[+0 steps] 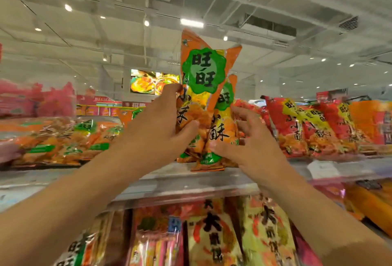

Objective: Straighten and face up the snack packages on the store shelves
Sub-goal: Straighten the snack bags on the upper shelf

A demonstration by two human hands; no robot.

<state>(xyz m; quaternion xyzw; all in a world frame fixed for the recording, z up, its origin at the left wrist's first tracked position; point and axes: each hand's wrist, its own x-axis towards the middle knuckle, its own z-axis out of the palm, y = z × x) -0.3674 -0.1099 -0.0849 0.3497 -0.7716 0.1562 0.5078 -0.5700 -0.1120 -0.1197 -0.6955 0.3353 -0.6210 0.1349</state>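
at the middle of the frame two tall orange crinkly plastic snack bags with green scalloped labels [202, 100] stand upright on the top shelf [244, 174], one tucked just behind and to the 3 o'clock side of the other, their bottom seals resting near the shelf's front lip. the left hand [167, 117] holds the front bag at its 9 o'clock edge, fingers curled onto the upper side and the thumb pressing across the printed face. the right hand [248, 138] is spread wide at the 3 o'clock side, fingers fanned and touching or nearly touching the rear bag; it grips nothing that can be seen.

at 9 o'clock more orange and green bags [63, 138] lie flat and slumped on the same shelf, and at 3 o'clock a row of red and yellow snack bags [301, 125] leans back. below, at 6 o'clock, taller packets [212, 234] stand on the lower shelf.

the bags look light, air-puffed and slick, with brittle contents, so squeezing the belly would likely crush them. the firmer side seams and bottom seal seem the better holds, with a flat palm steadying the face while the pair is squared to the front.
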